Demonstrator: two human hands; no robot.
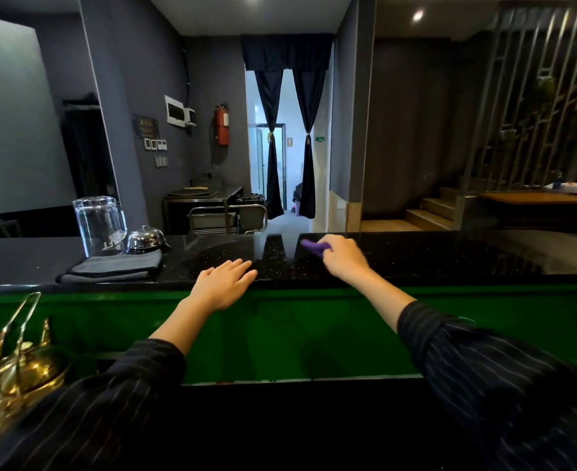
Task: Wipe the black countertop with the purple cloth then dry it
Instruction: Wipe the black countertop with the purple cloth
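**Purple cloth bunched in the right hand on the black counter**

The purple cloth (pixel 315 247) lies on the black countertop (pixel 433 256), well to the right of the service bell (pixel 144 237) and towards the far edge. Only a small wad shows past the knuckles. It looks soft, light and limp, so it should crumple rather than slide flat. A broad palm-down hold with the fabric spread underneath would probably cover more stone than the present bunch.

The right hand (pixel 343 258) clutches it, fingers curled round the wad. The left hand (pixel 224 283) lies flat and released, fingers straight, on the near edge to the right of the bell, holding nothing.

The polished, speckled stone looks hard and slick, so the cloth should glide easily. Right of the bell the surface runs long with open room for wide strokes. Its far edge drops off just beyond the cloth, so a hard outward push could carry the cloth over.

A folded grey cloth (pixel 113 268) lies just in front of the bell, likely the drying one. A glass mug (pixel 99 224) stands just left of the bell, fragile, and I judge strokes should stop short of it
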